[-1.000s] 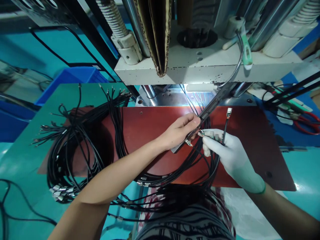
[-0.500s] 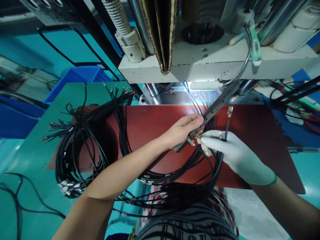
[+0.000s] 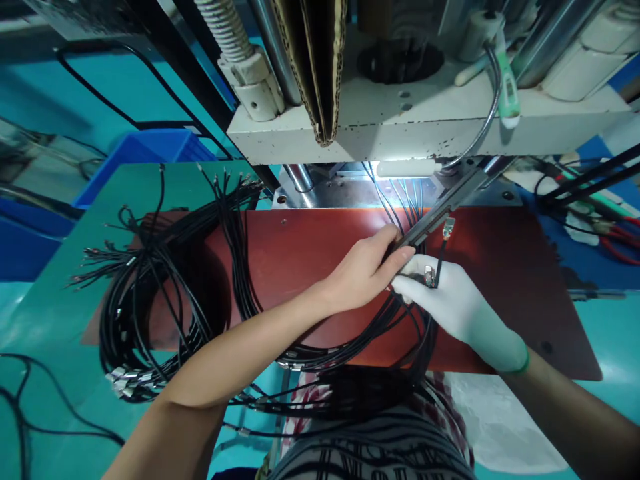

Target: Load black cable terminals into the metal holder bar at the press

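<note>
My bare left hand (image 3: 356, 272) is closed around the lower part of a long dark metal bar (image 3: 436, 215), which slants up to the right. Close against it, my right hand (image 3: 453, 300), in a white glove, is closed on a thin black cable (image 3: 440, 265). A small metal connector (image 3: 449, 228) at that cable's end stands up above the glove. Another metal connector (image 3: 430, 275) lies against the gloved fingers. The fingertips of both hands meet by the bar, and what is pinched there is partly hidden. Below them curves a bundle of black cables (image 3: 365, 343).
A coiled cable bundle (image 3: 113, 320) lies on the left over the red-brown board (image 3: 300, 250) and green table (image 3: 137, 187). Ahead stands a press with a pale plate (image 3: 370, 143), folded cardboard (image 3: 327, 127) and a thermometer (image 3: 509, 93). Red-handled tools (image 3: 617, 240) lie at right.
My left hand has turned over the bar's lower end and now covers it. My right hand has come slightly left and up, against my left fingers. The upright connector now tilts a little.
</note>
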{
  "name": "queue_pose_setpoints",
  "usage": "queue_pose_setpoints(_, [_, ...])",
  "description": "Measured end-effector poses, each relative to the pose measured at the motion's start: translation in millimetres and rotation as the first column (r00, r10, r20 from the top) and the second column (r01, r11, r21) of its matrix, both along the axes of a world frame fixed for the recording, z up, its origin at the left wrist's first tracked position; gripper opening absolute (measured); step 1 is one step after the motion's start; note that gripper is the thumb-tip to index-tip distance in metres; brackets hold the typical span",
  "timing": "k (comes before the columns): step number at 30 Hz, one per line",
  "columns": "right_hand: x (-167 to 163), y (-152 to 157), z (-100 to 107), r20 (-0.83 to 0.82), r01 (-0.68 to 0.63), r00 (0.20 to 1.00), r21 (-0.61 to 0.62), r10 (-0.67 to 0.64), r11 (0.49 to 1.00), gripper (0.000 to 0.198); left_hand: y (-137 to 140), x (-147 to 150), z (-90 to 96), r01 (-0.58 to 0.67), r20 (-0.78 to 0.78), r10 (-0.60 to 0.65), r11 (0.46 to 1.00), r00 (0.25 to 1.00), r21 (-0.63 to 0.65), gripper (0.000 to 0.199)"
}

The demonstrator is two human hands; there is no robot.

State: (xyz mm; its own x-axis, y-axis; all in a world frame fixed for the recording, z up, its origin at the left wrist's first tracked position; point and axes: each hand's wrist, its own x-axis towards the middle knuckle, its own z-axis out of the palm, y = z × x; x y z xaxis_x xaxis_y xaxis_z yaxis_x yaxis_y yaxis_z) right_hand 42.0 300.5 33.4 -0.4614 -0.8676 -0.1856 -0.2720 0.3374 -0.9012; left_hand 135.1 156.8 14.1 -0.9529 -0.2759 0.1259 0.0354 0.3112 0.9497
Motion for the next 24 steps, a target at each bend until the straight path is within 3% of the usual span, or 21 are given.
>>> queue_pose_setpoints(3, [-11.6, 12.9, 5.3, -0.171, -0.027, 0.983, 0.192, 0.06, 0.981, 0.027, -2.5, -1.9, -1.8, 0.023, 0.015, -0.026, 0.987, 1.0, 0.156, 0.034])
queue_pose_setpoints(6, [-20.4, 26.9, 9.4, -0.106, 0.029, 0.994, 0.26, -0.002, 0.965, 0.033, -5.2, -4.0, -3.3, 0.06, 0.034, -0.074, 0.951, 0.997, 0.303, 0.037])
queue_pose_setpoints(11, [-19.4, 36.2, 12.3, 0.094, 0.143, 0.981, 0.247, -0.171, 0.958, 0.029, -7.9, -5.3, -4.4, 0.106, -0.007, -0.114, 0.898, 0.993, 0.427, 0.038])
queue_pose_setpoints(17, [-8.4, 33.7, 6.8, 0.325, 0.145, 0.927, 0.146, -0.186, 0.979, 0.016, -10.3, -3.8, -6.4, 0.139, 0.012, -0.163, 0.878, 0.987, 0.458, 0.039])
queue_pose_setpoints(20, [-6.3, 34.1, -2.9, 0.494, 0.165, 0.848, 0.095, -0.19, 0.982, 0.025, -11.1, -2.9, -6.9, 0.139, 0.051, -0.187, 0.865, 0.981, 0.482, 0.039])
queue_pose_setpoints(24, [-9.1, 33.7, -11.6, 0.785, 0.12, 0.618, -0.048, -0.037, 0.992, 0.039, -11.2, -1.9, -5.8, 0.135, 0.085, -0.218, 0.82, 0.972, 0.556, 0.039])
